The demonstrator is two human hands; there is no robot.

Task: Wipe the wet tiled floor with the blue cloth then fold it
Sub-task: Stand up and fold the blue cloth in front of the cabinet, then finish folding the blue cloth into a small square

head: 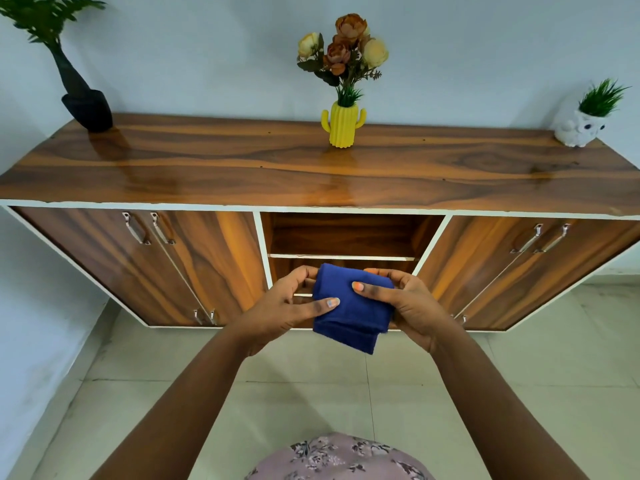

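Observation:
The blue cloth is folded into a small thick square and held in the air in front of the cabinet. My left hand grips its left edge, thumb on top and fingers behind. My right hand grips its right edge the same way, thumb pressed on the cloth's face. A lower layer of the cloth hangs out below the fold. The pale tiled floor lies beneath my arms; I see no clear wet patch on it.
A long wooden sideboard stands against the wall, with closed doors left and right and an open shelf in the middle. On top stand a black potted plant, a yellow cactus vase and a white owl planter.

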